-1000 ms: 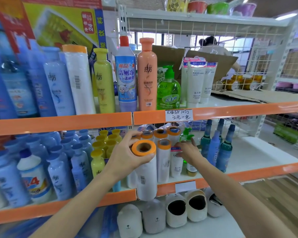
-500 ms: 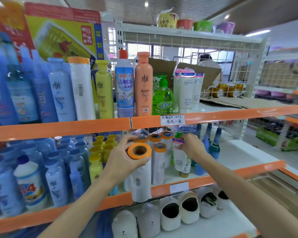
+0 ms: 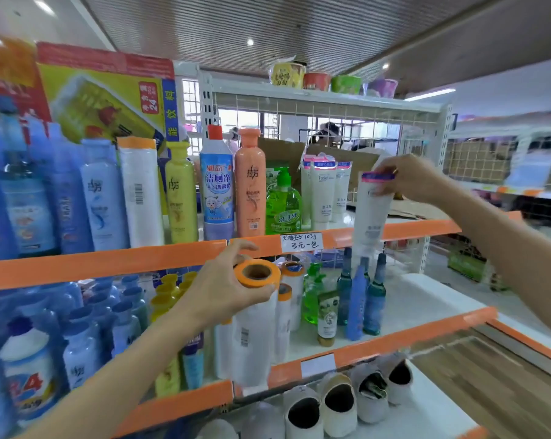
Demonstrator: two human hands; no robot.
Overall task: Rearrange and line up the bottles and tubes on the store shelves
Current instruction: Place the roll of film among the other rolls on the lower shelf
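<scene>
My left hand (image 3: 218, 288) grips a white roll with an orange top (image 3: 257, 315), held upright in front of the middle shelf (image 3: 394, 339). My right hand (image 3: 413, 179) holds a white tube with a pink and blue crimped end (image 3: 371, 213) by its top, lifted in front of the upper shelf edge (image 3: 109, 261), to the right of the standing white tubes (image 3: 323, 191). The upper shelf carries blue, white, yellow and orange bottles, among them a tall orange bottle (image 3: 250, 185) and a green pump bottle (image 3: 283, 205).
The middle shelf holds blue bottles (image 3: 77, 327) at left, yellow bottles, more orange-topped rolls (image 3: 291, 296), a green pump bottle and dark teal bottles (image 3: 374, 299). Slippers (image 3: 340, 407) lie on the bottom shelf. Bowls sit on the top shelf. A wire grid backs the shelves.
My right hand has lifted the white tube from the middle shelf up to the level of the upper shelf. My left hand keeps the roll in about the same place.
</scene>
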